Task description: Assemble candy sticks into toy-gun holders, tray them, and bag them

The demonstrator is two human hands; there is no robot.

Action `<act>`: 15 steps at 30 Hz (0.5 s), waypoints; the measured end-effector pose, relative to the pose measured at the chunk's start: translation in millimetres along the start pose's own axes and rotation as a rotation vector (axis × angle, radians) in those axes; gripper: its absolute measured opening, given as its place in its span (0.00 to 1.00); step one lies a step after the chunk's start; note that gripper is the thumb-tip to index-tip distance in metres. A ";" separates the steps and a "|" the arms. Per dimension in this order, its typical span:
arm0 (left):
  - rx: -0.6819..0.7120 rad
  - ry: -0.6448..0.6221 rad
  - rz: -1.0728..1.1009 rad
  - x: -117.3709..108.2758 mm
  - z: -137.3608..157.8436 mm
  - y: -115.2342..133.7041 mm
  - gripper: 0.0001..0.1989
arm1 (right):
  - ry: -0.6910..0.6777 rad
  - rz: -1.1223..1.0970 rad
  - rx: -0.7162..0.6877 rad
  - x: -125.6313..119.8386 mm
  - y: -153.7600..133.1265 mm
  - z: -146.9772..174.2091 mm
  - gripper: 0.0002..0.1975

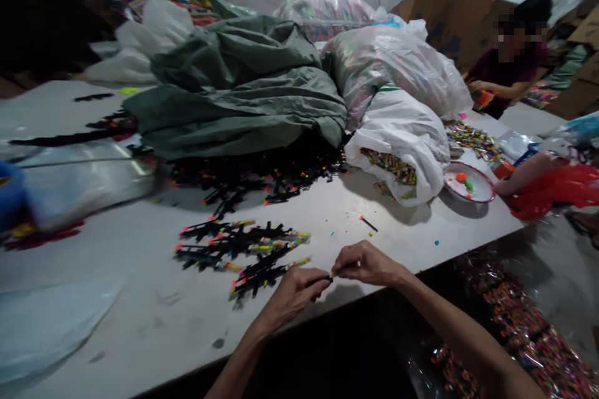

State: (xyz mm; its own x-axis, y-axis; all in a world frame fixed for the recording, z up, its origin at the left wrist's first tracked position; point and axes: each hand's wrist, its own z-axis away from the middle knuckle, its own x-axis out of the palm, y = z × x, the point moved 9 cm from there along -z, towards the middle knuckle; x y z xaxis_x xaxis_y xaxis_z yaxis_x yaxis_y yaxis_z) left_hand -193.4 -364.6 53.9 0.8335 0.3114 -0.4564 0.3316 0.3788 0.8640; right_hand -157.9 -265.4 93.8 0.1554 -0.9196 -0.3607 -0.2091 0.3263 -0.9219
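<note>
My left hand (297, 290) is closed in front of me at the table edge, a small black piece (330, 279) showing at its fingertips. My right hand (367, 264) meets it from the right, thumb and fingers pinched together. What the right fingers hold is too small to make out. Just left of my hands lies a group of black toy guns (238, 246) with bright tips and colourful tubes attached. Beyond my right hand are a thin black stick with an orange end (369, 223) and a few tiny coloured bits.
A dark green sack (243, 106) spills more black toy guns across the table (154, 299). A white bag (405, 131) holds wrapped sweets beside a red-rimmed bowl (489, 190). Plastic bags of colourful pieces (519, 318) sit below at right. Another person (508, 75) works behind.
</note>
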 end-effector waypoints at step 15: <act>-0.038 0.213 -0.243 -26.9 -1.7 -18.3 0.16 | -0.243 -0.165 0.146 1.2 51.1 -17.3 0.14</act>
State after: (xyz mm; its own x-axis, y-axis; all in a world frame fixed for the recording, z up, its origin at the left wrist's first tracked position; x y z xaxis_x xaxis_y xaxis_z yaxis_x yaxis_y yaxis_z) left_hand -222.7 -378.4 50.0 0.6195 0.3814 -0.6861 0.4898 0.4951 0.7176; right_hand -185.1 -253.6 48.6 0.4054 -0.8893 -0.2117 -0.0235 0.2214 -0.9749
